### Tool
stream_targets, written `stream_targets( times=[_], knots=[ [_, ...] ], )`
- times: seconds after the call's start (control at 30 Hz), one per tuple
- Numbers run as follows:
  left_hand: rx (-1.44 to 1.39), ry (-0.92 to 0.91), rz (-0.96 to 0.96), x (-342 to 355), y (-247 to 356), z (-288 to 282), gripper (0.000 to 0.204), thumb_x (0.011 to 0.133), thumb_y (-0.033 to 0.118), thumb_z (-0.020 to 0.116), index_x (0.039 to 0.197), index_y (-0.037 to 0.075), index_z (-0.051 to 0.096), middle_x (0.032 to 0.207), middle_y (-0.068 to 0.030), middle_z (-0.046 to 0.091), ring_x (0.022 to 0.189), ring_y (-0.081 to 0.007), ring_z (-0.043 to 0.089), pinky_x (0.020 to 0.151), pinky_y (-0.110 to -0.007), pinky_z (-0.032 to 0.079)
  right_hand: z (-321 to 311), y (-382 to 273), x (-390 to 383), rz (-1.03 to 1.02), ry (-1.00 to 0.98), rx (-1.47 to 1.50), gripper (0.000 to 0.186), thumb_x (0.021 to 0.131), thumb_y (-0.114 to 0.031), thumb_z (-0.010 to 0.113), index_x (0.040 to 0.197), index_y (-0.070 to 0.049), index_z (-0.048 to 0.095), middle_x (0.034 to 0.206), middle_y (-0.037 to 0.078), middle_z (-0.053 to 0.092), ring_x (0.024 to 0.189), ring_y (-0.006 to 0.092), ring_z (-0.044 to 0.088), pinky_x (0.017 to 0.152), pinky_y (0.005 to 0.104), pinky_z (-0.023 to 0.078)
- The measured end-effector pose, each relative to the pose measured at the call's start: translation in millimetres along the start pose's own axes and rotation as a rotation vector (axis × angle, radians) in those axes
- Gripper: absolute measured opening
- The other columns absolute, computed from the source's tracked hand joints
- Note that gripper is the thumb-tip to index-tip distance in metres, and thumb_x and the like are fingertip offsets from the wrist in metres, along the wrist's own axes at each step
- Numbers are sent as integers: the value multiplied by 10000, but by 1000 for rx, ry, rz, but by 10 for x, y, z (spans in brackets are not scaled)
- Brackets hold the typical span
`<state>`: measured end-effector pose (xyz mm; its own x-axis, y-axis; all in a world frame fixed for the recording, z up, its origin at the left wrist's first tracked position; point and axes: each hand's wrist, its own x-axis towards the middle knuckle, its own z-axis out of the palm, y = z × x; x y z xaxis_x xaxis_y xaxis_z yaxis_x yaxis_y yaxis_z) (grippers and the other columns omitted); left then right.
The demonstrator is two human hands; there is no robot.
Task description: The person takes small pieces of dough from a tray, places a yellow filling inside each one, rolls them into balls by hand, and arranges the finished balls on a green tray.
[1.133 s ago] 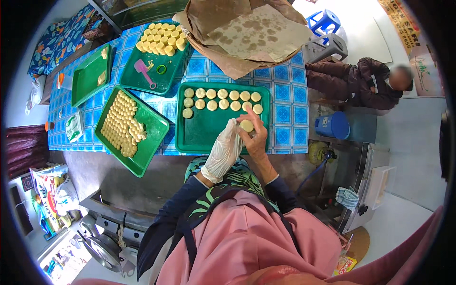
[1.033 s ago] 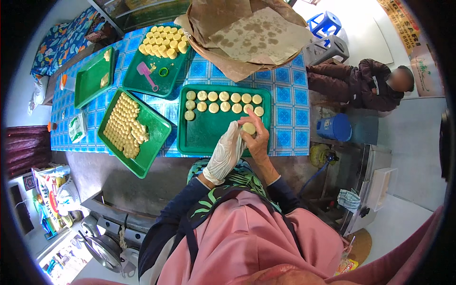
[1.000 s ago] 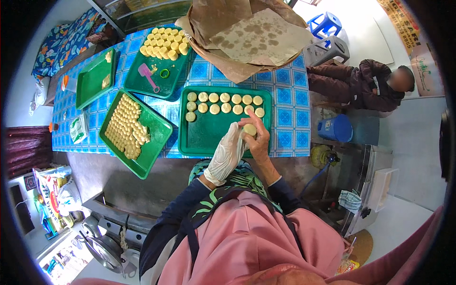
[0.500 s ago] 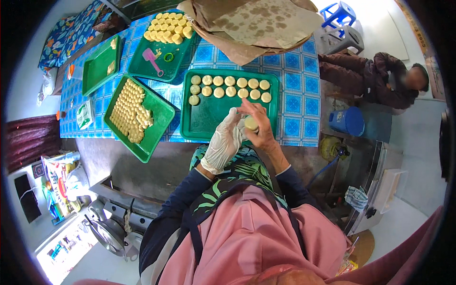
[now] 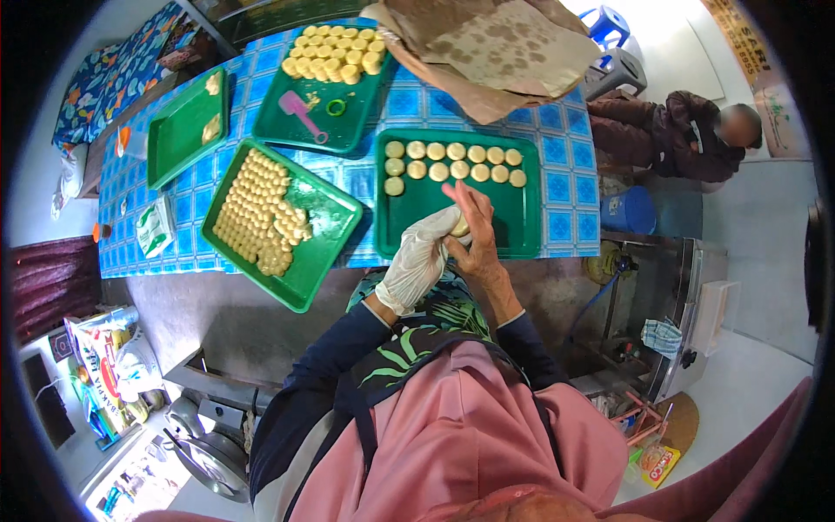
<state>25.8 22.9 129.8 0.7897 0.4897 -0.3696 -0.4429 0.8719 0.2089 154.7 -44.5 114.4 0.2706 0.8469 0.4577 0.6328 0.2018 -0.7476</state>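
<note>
Between my two hands is a pale round dough piece [image 5: 460,228], partly hidden by fingers. My left hand [image 5: 416,264], in a white glove, closes round it from the left. My bare right hand [image 5: 480,233] presses on it from the right, thumb bent and fingers reaching upward. Both are over the near edge of a green tray [image 5: 522,230], which bears two rows of flat dough rounds [image 5: 457,151] and one more round below them at the left.
Left of it lies a green tray [image 5: 326,261] of small dough balls [image 5: 252,209]. Behind, another tray [image 5: 270,126] holds thick dough rounds [image 5: 335,52], a pink scraper [image 5: 300,111] and a green ring [image 5: 336,107]. Brown paper [image 5: 487,52] covers the far side. A person [image 5: 687,135] sits at right.
My hands have come together round the dough piece, which was more exposed before. My right fingers have straightened. The view has shifted, so the trays appear farther right.
</note>
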Motion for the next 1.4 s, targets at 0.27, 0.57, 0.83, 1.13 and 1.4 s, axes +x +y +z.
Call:
stream_targets(
  times=[0.27, 0.57, 0.83, 1.13, 1.4],
  knots=[
    [386, -3, 257, -219, 558, -383, 428, 1028, 150, 651, 1395, -55, 568, 1343, -150, 665, 1235, -219, 635, 1081, -348, 482, 833, -399, -191, 689, 448, 372, 221, 916, -103, 772, 1114, -6, 756, 974, 27, 707, 876, 121, 640, 762, 281, 531],
    [521, -166, 142, -219, 517, -475, 479, 1050, 184, 631, 1425, -90, 510, 1396, -187, 605, 1267, -225, 584, 1116, -356, 440, 1111, -449, -410, 972, 705, 688, 288, 940, -96, 757, 1183, 58, 733, 997, 72, 752, 736, 112, 633, 643, 255, 521],
    [708, -157, 101, -326, 577, -403, 182, 1037, 181, 644, 958, 21, 679, 907, 3, 635, 884, -96, 575, 823, -250, 446, 1132, -451, -457, 794, 661, 526, 256, 955, -134, 744, 1173, 0, 755, 979, 40, 755, 783, 97, 639, 669, 253, 507],
    [508, 17, -82, -279, 714, -559, 223, 979, 120, 706, 1170, 4, 700, 1043, 1, 696, 916, -71, 621, 810, -224, 475, 1222, -375, -404, 793, 650, 514, 212, 957, -123, 742, 1135, -11, 772, 902, 20, 741, 733, 63, 612, 600, 235, 474],
    [499, 46, -11, -285, 730, -671, 192, 965, 63, 700, 1143, -8, 699, 1089, -44, 699, 1010, -125, 651, 903, -256, 510, 1292, -333, -374, 489, 545, -50, 239, 911, -75, 747, 1137, 1, 758, 941, 117, 721, 797, 199, 667, 714, 336, 527]
  ],
)
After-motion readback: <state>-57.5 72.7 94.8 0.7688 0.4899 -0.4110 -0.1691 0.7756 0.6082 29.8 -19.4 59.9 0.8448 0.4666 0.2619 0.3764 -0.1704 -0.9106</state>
